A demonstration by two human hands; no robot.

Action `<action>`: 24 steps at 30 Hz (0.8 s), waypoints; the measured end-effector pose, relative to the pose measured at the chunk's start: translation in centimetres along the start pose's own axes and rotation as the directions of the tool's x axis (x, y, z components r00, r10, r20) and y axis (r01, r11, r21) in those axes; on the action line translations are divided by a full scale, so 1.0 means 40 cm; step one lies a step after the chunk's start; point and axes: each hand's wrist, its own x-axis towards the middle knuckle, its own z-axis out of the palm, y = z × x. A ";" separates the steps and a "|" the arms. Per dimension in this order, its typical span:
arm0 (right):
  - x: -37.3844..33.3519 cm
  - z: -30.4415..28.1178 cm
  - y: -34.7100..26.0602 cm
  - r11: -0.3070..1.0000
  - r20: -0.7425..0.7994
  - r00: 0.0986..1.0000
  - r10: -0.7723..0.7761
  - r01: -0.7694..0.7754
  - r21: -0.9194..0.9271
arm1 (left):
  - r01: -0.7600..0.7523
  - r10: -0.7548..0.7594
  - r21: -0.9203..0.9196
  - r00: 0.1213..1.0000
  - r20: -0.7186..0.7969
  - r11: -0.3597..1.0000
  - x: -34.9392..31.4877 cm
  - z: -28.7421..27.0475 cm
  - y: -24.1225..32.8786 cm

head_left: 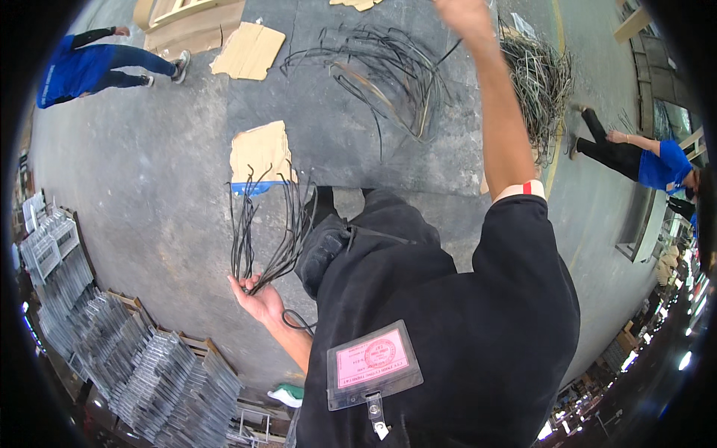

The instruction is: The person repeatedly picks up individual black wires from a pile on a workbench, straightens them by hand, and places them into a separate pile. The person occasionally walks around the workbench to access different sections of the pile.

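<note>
My left hand [258, 300], low at the left beside my hip, is closed around the lower end of a bundle of thin dark wires [280, 257]. Their bent tips fan upward and away from me. My right hand [464, 16] is stretched far forward to the top edge, partly cut off and a little blurred. From its closed fingers a dark wire slants down toward a loose heap of similar wires [418, 82] on the dark grey sheet [328, 160]. Part of that heap is smeared by motion.
A thick pile of wires [534, 89] lies right of my forearm. Cardboard pieces [260, 149] [249, 51] lie to the left and far left. Stacked metal frames [157, 381] stand at lower left. People in blue shirts are at far left [67, 75] and right [661, 163].
</note>
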 end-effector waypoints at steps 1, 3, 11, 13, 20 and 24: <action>0.008 -0.049 -0.012 0.983 0.055 0.998 0.027 -0.037 0.179 | 0.001 -0.001 0.003 1.000 -0.018 1.000 0.001 -0.008 0.001; -0.001 -0.101 0.005 0.916 0.082 0.996 0.027 -0.058 0.397 | -0.004 0.003 -0.004 0.995 -0.100 1.000 0.006 -0.015 0.003; 0.083 0.000 0.599 0.970 -0.203 0.954 0.221 -0.194 0.146 | 0.032 -0.032 -0.017 0.999 0.004 0.999 0.023 -0.011 0.021; 0.005 0.094 0.740 0.955 -0.258 0.941 0.221 -0.262 -0.139 | 0.047 -0.046 -0.028 0.998 0.038 0.999 0.022 -0.005 0.020; -0.303 0.248 0.652 0.906 -0.431 0.804 0.410 -0.415 0.089 | 0.052 -0.053 0.026 0.997 0.048 0.998 0.006 0.035 0.016; -0.495 0.275 0.410 0.942 -0.619 0.725 0.301 -0.326 0.077 | 0.047 -0.050 0.054 0.996 0.068 0.997 -0.004 0.048 0.013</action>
